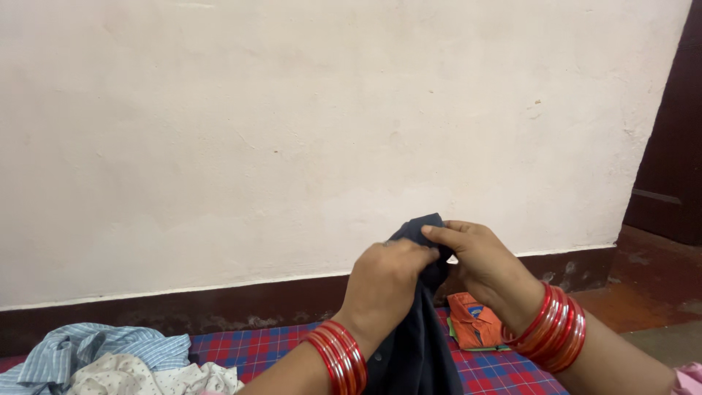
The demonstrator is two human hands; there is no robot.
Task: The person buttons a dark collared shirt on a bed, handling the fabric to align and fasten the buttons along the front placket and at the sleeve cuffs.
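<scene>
We grip the dark garment [417,344] with both left hand [384,281] and right hand [482,267], fingers pinching its top, raised above the checked cloth [248,347]; unfolded clothes [110,358] lie left, an orange folded shirt [474,322] right.

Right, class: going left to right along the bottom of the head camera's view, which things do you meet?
Striped blue shirt → dotted white garment → left hand → dark garment → right hand → folded orange shirt.

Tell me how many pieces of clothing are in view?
4, maybe more hidden: a dark navy garment held in both hands, a folded orange shirt behind, a blue striped shirt and a white dotted garment at left.
</scene>
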